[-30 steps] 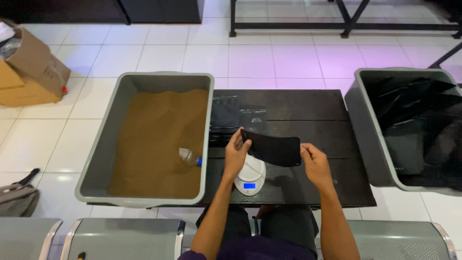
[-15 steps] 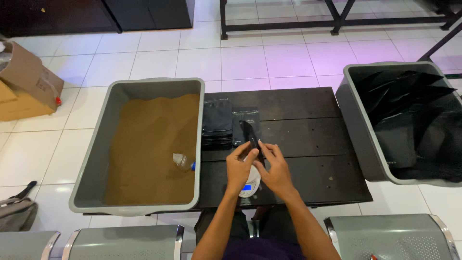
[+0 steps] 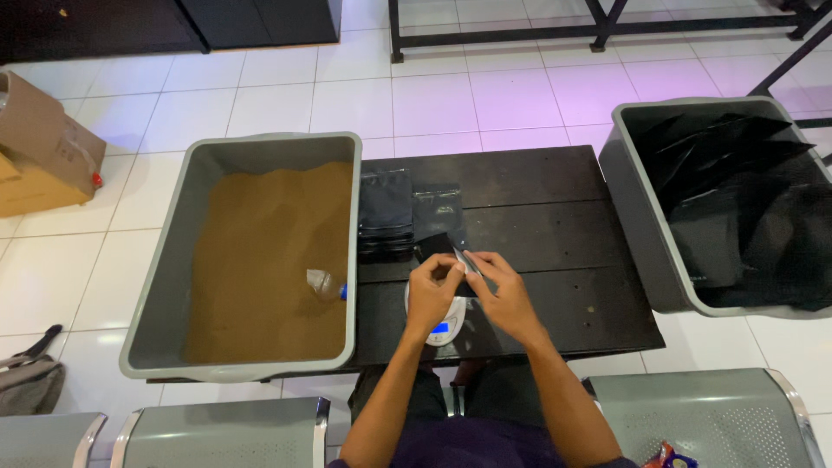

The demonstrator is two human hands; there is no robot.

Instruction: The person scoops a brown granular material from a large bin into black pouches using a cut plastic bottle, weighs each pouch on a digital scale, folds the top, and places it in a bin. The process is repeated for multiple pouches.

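a: how many bins were there?

b: two grey bins. one (image 3: pixel 165 286) sat left of centre in the frame, filled with brown powder (image 3: pixel 260 260), with one small clear scoop (image 3: pixel 324 283) lying in the powder near its right wall. the other bin (image 3: pixel 637 225) sat at the right edge of the frame, holding a heap of black pouches (image 3: pixel 745 208); i couldn't count those.

a: and on the table?

b: one dark table (image 3: pixel 555 225) between the bins. on it, one stack of black pouches (image 3: pixel 386 212) just beside the left bin, one flat dark pouch (image 3: pixel 439 210) next to that stack, and one small round scale (image 3: pixel 444 322) with a lit blue display near the front edge, mostly hidden under the hands.

a: what about the hands?

b: two hands, close together in the middle of the frame above the scale. the left hand (image 3: pixel 431 295) and the right hand (image 3: pixel 505 295) both pinched one small black pouch (image 3: pixel 438 246) between fingertips and thumbs, each grip narrow and closed on the pouch's near edge. the pouch stood up and away from the fingers, over the table just in front of the flat pouch.

a: anything else around?

b: one cardboard box (image 3: pixel 43 152) at the upper left on the white tiled floor, and grey metal seats (image 3: pixel 693 412) along the bottom of the frame.
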